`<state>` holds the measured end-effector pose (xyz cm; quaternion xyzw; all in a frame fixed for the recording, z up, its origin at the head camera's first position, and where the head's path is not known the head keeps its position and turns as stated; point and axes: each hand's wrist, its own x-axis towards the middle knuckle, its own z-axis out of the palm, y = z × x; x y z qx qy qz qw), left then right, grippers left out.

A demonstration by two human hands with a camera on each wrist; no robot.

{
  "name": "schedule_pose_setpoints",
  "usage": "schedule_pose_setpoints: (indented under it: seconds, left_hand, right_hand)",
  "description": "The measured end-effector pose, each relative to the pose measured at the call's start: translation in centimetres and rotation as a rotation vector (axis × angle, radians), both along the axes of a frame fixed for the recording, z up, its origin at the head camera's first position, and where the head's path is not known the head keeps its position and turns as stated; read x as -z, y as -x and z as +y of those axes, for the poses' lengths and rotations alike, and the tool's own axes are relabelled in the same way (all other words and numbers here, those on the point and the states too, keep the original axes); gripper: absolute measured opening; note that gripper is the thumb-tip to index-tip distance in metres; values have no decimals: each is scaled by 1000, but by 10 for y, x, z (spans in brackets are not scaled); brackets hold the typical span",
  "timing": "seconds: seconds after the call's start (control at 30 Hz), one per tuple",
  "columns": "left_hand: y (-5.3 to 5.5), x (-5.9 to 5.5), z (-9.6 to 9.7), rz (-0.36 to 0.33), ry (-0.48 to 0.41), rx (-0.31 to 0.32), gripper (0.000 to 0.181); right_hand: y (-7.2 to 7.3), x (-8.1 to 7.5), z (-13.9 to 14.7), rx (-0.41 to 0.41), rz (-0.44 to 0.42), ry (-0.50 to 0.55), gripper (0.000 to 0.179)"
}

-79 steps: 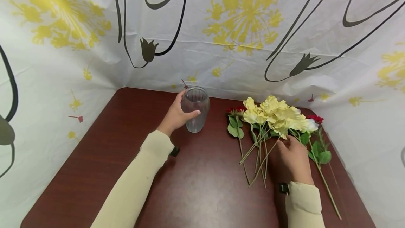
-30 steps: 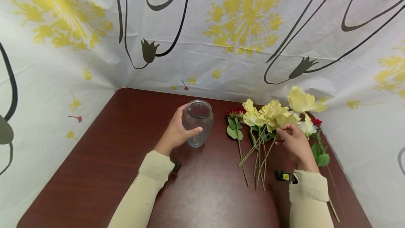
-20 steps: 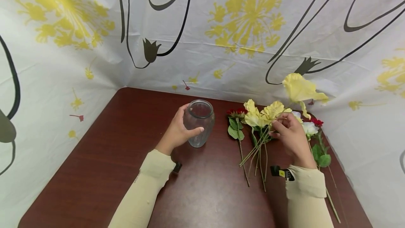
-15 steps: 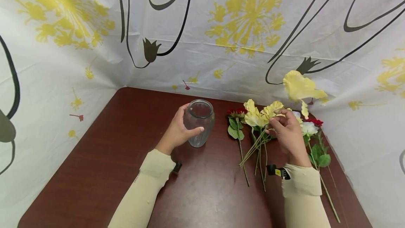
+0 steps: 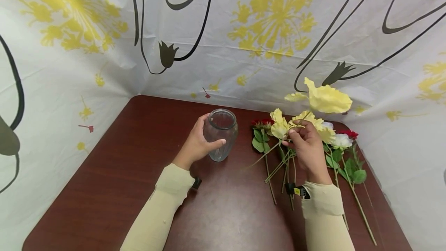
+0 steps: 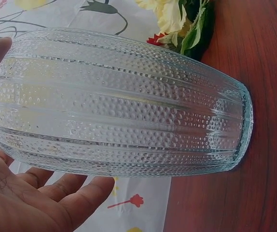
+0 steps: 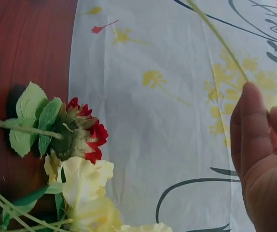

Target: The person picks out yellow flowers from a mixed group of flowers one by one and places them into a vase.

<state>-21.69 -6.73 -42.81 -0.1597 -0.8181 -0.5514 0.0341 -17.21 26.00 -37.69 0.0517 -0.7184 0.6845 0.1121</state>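
Glass vase [image 5: 222,138] stood on the table [image 5: 115,173], the left hand [image 5: 198,144] grasping its left side with fingers and thumb. Right of the vase, the right hand [image 5: 308,150] pinched a yellow flower [image 5: 328,99] by its stem; a red flower [image 7: 88,135] lay nearer the vase.

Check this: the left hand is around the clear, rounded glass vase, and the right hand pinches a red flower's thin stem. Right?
Not red: in the head view, the right hand pinches the thin green stem of a ruffled yellow flower. The left hand is around the clear, rounded glass vase.
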Motion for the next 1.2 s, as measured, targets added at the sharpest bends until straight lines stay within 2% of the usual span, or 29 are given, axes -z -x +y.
schedule_pose_setpoints:
  seconds: [0.23, 0.47, 0.67, 0.83, 1.2]
  left_hand:
    - [0, 0, 1, 7, -12, 1, 97]
    - [-2, 0, 3, -4, 3, 1, 97]
    - [-2, -1, 2, 0, -16, -5, 97]
    - [-2, -2, 1, -5, -10, -9, 97]
    - [-2, -2, 1, 6, -17, -7, 97]
  right_hand:
    - [1, 1, -1, -19, 66, 98, 19]
    - [-2, -4, -5, 39, 76, 196, 16]
    - [-5, -17, -11, 93, 122, 272, 16]
    - [-9, -32, -14, 141, 195, 341, 14]
    - [-14, -54, -22, 130, 346, 528, 18]
